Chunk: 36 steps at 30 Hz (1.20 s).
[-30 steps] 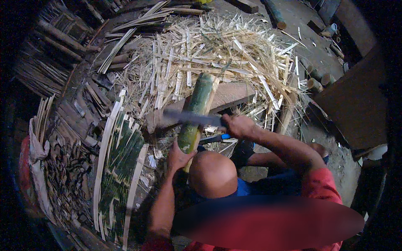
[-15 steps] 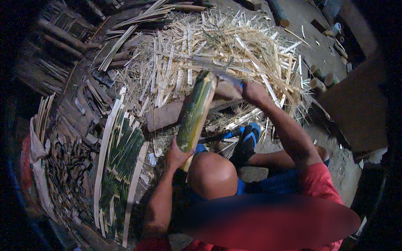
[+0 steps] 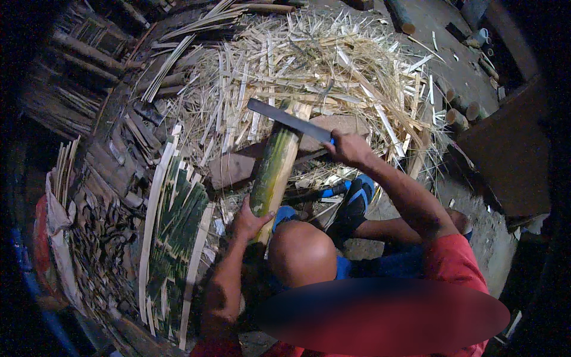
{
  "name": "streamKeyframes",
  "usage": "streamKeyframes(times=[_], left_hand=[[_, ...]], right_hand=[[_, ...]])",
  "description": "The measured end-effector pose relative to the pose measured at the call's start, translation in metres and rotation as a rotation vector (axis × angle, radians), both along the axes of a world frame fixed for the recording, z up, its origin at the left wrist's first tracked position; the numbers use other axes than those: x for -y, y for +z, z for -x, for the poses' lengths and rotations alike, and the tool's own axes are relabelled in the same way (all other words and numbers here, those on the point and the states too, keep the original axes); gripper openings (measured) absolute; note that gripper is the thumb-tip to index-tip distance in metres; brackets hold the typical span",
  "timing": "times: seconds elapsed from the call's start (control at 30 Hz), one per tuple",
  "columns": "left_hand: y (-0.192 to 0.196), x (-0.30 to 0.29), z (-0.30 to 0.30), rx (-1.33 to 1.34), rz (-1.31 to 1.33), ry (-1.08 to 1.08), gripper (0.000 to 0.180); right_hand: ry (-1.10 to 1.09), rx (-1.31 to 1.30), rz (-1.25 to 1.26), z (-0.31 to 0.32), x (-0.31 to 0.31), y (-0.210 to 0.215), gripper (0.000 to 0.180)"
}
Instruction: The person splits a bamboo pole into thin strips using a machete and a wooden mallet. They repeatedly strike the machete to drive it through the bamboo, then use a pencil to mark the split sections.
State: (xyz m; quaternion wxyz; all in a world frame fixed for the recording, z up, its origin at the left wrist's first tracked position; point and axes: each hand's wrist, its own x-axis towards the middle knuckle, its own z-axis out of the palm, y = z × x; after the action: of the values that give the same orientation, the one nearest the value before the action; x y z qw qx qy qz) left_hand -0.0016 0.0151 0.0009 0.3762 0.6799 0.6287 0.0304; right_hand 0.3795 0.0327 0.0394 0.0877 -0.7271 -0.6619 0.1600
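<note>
My left fingers (image 3: 245, 205) curl on the left, thumb (image 3: 264, 219) spread to the right; farther off, my right fingers (image 3: 336, 153) clench, that forearm (image 3: 410, 190) slanting back toward the near right

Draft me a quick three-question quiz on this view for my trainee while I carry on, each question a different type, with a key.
1. True or false: in this view, the knife crosses the bamboo section between the left hand and the bamboo's far end.

2. Multiple choice: what holds the knife?
A) the left hand
B) the right hand
C) both hands

3. Fill in the blank: the dark green strips lie to the person's ____ of the bamboo section.

Key: 1. True. 2. B. 3. left.
</note>
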Motion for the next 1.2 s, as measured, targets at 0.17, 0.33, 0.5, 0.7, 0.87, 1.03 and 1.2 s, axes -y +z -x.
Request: streamKeyframes(times=[0.17,0.33,0.5,0.7,0.87,1.03,1.2], left_hand=[[0.009,0.001,-0.003,0.003,-0.046,-0.030,0.113],[0.013,0.003,-0.006,0.006,-0.036,-0.006,0.110],[0.008,-0.002,0.002,0.028,-0.038,-0.027,0.110],[-0.009,-0.008,0.012,0.045,-0.033,-0.045,0.112],[-0.011,-0.011,0.013,0.072,-0.027,-0.059,0.116],[0.000,-0.007,0.008,-0.026,0.007,-0.044,0.118],[0.003,0.010,-0.009,-0.063,-0.023,0.018,0.117]], right_hand=[[0.259,0.022,0.142,-0.016,-0.006,0.011,0.050],[-0.316,-0.173,-0.025,-0.043,-0.035,0.031,0.054],[0.183,-0.024,0.267,-0.013,-0.008,0.001,0.053],[0.003,0.029,-0.176,-0.013,-0.003,-0.021,0.049],[0.228,0.001,0.078,-0.037,-0.012,-0.029,0.055],[-0.333,-0.289,-0.240,-0.042,-0.027,-0.031,0.052],[0.000,-0.037,0.082,-0.005,-0.001,0.012,0.060]])
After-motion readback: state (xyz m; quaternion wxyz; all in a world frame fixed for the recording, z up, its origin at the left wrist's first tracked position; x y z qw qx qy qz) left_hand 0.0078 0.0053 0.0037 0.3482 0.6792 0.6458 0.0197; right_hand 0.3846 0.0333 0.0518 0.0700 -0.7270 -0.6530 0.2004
